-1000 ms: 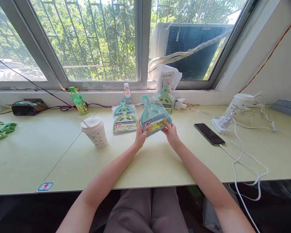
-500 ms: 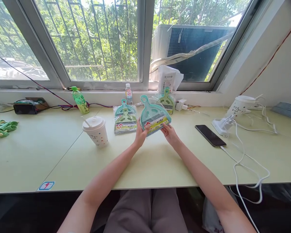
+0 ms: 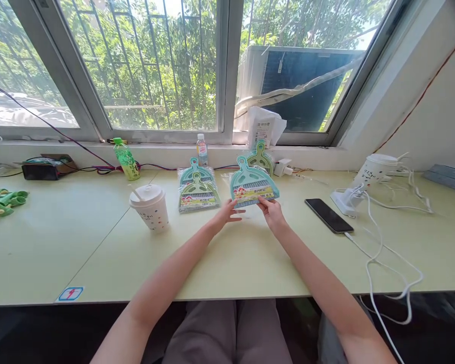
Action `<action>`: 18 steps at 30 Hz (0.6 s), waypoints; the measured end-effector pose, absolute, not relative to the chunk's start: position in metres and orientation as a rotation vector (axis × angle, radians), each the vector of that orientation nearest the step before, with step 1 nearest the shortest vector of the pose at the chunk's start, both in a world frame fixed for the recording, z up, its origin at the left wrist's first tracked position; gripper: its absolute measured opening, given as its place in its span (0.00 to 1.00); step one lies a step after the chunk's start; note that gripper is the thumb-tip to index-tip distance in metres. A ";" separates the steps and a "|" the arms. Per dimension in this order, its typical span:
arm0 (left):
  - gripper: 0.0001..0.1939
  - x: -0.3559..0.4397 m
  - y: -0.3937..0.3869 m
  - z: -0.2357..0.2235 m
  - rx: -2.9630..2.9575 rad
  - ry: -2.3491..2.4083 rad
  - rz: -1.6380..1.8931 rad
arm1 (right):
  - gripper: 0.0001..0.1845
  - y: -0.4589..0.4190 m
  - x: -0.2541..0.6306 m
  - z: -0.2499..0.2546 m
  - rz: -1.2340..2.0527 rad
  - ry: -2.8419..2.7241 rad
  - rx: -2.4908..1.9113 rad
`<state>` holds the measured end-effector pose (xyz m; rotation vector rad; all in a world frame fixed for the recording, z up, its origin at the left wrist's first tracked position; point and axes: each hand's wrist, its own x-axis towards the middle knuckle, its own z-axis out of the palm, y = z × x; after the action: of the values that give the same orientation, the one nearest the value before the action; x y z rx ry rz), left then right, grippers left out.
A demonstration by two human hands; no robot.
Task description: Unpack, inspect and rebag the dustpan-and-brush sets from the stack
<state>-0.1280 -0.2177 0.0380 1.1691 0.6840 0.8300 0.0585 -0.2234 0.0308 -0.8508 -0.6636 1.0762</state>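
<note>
A packaged teal dustpan-and-brush set (image 3: 255, 182), with a yellow printed label across the bristles, is tilted handle-up in front of me. My right hand (image 3: 273, 213) pinches its lower right edge. At its lower left corner is my left hand (image 3: 224, 216), fingers stretched out and apart; whether the thumb tip still touches the wrapper I cannot tell. To the left lie stacked dustpan sets, a teal one (image 3: 194, 164) behind a green one (image 3: 199, 194), both in clear plastic. Another green set (image 3: 261, 157) stands behind the held one, partly hidden by it.
Left of my arms stands a lidded paper cup (image 3: 150, 210); a green bottle (image 3: 126, 159) and a small bottle (image 3: 202, 150) stand by the window. At right are a phone (image 3: 328, 216), a power strip (image 3: 345, 202), white cables and another cup (image 3: 374, 172). Green pieces (image 3: 3, 201) lie far left.
The teal dustpan set has moved right and slightly down, tilting less sideways. My left hand has loosened from its left side and spread its fingers; my right hand still holds it.
</note>
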 end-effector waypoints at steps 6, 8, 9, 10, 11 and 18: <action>0.25 -0.130 -0.209 0.030 1.139 0.782 1.019 | 0.09 -0.220 0.055 0.026 1.237 -0.796 -1.010; 0.25 -0.130 -0.208 0.027 1.117 0.809 1.011 | 0.10 -0.219 0.064 0.028 1.323 -0.878 -1.171; 0.26 -0.130 -0.206 0.027 1.105 0.818 1.021 | 0.14 -0.219 0.071 0.030 1.362 -0.954 -1.255; 0.26 -0.131 -0.204 0.027 1.085 0.823 1.042 | 0.19 -0.219 0.079 0.033 1.367 -1.052 -1.328; 0.26 -0.133 -0.202 0.028 1.053 0.825 1.075 | 0.22 -0.220 0.086 0.036 1.315 -1.158 -1.381; 0.21 -0.163 -0.183 0.036 0.762 0.829 1.152 | 0.36 -0.227 0.109 0.049 0.343 -1.846 -1.184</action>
<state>-0.1628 -0.1830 0.0357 0.7619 0.8287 1.1517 0.1086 -0.2270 0.0494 -1.1839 -1.8463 0.3428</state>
